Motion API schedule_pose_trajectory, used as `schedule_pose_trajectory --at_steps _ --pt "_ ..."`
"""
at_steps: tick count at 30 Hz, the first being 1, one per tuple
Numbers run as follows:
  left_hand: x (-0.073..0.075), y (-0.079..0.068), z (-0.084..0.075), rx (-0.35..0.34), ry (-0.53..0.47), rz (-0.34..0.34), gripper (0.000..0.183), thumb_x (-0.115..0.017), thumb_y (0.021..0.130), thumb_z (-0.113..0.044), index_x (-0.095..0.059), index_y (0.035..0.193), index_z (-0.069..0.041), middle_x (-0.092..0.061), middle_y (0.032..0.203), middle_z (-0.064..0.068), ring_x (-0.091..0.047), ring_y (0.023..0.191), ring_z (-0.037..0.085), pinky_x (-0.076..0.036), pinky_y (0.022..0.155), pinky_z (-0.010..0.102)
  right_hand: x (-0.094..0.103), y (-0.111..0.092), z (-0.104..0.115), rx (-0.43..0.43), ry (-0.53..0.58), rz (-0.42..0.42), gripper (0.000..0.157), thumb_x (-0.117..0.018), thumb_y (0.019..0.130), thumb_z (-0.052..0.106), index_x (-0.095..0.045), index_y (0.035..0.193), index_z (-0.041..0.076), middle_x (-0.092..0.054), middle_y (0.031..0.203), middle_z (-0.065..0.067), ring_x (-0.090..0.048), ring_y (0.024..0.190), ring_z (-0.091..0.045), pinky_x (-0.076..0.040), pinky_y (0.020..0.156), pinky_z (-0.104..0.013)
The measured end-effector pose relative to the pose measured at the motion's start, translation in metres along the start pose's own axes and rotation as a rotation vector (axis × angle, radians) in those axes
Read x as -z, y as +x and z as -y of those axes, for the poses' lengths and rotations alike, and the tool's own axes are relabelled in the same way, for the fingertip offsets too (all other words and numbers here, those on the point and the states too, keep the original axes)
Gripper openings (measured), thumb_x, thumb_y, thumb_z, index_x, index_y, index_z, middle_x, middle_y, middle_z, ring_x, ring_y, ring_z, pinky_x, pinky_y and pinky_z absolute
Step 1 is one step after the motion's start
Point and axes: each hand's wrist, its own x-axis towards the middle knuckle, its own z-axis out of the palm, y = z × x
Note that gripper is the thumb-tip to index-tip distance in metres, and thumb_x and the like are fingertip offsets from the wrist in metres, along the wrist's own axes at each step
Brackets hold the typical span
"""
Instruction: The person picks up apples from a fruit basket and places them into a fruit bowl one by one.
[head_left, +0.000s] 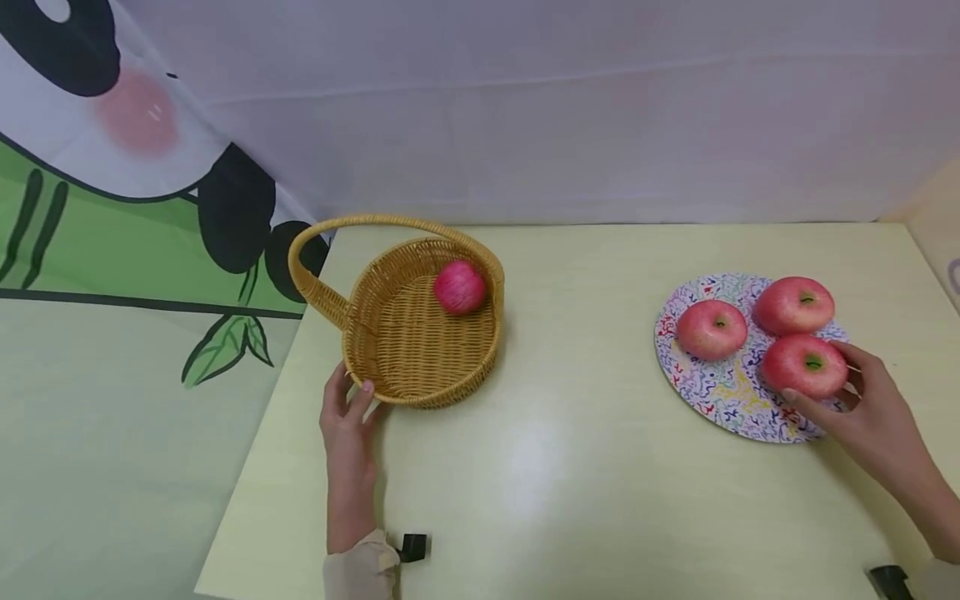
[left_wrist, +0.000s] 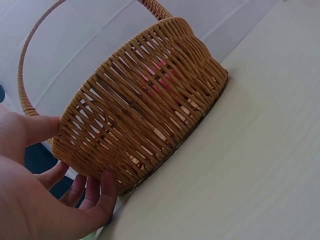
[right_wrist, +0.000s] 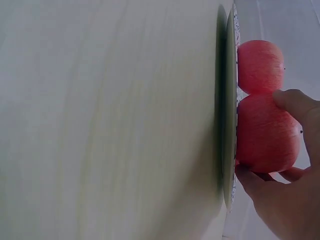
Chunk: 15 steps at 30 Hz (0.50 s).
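Observation:
At the left of the head view stands a wicker basket (head_left: 420, 358) with a tall arched handle. A round, streaked pink-red fruit (head_left: 460, 287) lies inside it, by the far right wall. My left hand (head_left: 351, 421) holds the basket's near left side, thumb at the rim and fingers against the outer weave (left_wrist: 125, 115). On the right, a round patterned plate (head_left: 712, 400) carries a left apple (head_left: 712, 330), a back apple (head_left: 793, 306) and a front apple (head_left: 805, 367). My right hand (head_left: 870, 408) grips the front apple between thumb and fingers, low over the plate.
Both basket and plate stand on a pale table (head_left: 570, 467), with a wide stretch of tabletop between them. A light cloth (head_left: 555, 142) hangs behind the back edge. Printed cartoon fabric (head_left: 135, 250) lies beyond the left edge.

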Motion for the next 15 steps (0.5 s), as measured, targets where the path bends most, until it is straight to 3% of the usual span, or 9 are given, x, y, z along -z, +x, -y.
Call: schedule_pose_trajectory --at_steps 15 --pt "0.000 -0.002 -0.003 -0.018 -0.011 -0.009 0.052 -0.060 0.097 -0.016 -0.045 0.145 -0.030 -0.040 0.146 0.005 -0.048 0.130 0.026 -0.053 0.095 0.032 0.003 0.002 -0.021 0.033 0.052 0.062 0.089 -0.072 0.089 0.012 -0.016 0.156 0.024 -0.033 0.141 0.009 -0.035 0.110 0.016 -0.038 0.079 0.007"
